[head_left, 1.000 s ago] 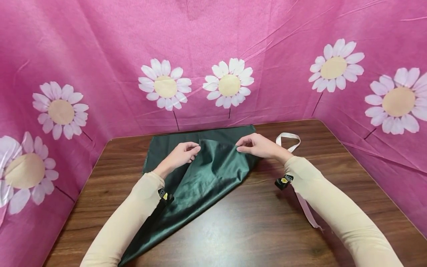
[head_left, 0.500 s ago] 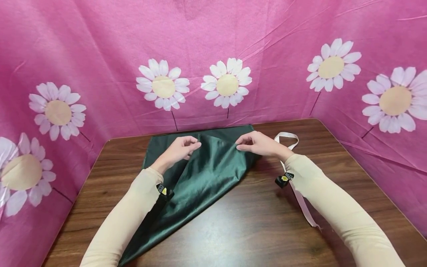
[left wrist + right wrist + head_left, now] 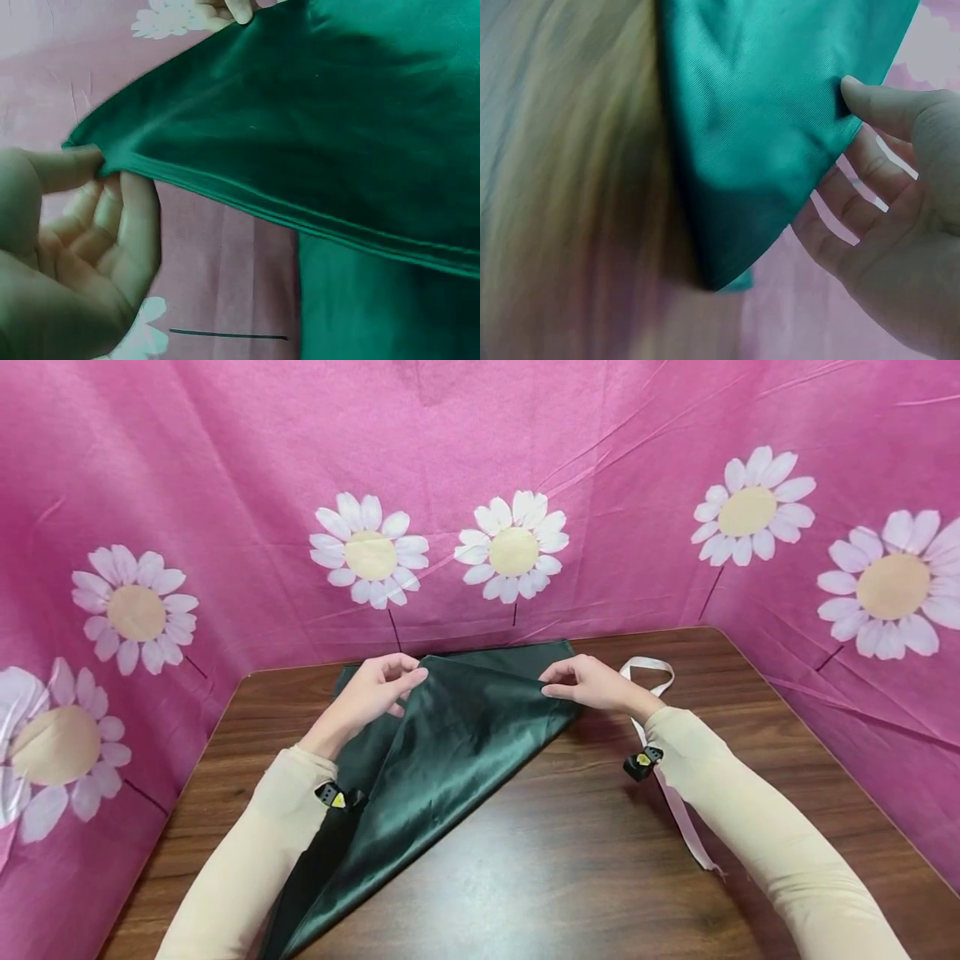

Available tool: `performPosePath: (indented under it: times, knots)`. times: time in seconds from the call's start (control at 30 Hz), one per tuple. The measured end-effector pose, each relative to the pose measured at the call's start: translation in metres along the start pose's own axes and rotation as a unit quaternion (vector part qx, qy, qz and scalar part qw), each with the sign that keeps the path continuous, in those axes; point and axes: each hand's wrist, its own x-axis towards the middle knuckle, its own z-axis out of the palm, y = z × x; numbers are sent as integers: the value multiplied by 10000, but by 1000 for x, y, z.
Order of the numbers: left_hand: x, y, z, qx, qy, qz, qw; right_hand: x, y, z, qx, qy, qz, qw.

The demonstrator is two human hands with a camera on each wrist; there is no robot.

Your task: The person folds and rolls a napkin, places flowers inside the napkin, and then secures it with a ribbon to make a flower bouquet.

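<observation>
A dark green satin cloth (image 3: pixel 465 743) lies folded over itself on the wooden table, its upper layer lifted along the far edge. My left hand (image 3: pixel 375 693) pinches the corner of that layer between thumb and fingers; the left wrist view shows the stitched hem (image 3: pixel 300 214) running away from the pinch. Farther right, my right hand (image 3: pixel 592 683) pinches the same raised edge, and in the right wrist view the thumb presses on the cloth (image 3: pixel 765 112) with the fingers behind it. The lower layer (image 3: pixel 517 657) shows flat behind the raised edge.
A white ribbon (image 3: pixel 651 664) lies looped on the table (image 3: pixel 570 868) beside my right wrist, its pinkish tail running under the forearm. A pink curtain with daisies (image 3: pixel 450 460) encloses the table at the back and both sides.
My left hand has moved left and slightly away from me, drawing the cloth's corner with it and stretching the raised edge smoother. My right hand keeps its pinch, shifted slightly right.
</observation>
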Motion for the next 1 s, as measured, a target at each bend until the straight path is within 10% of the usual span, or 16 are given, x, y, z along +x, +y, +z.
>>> performPosePath:
  times: [0.53,1.0]
  knots:
    - [14,-86,4,476,105,-1100,9927,-9,61,13,-329,-36,146,9993]
    - [18,-85,26,874,-123,-891,9921,-24,65,1,-555,-351,20,9978]
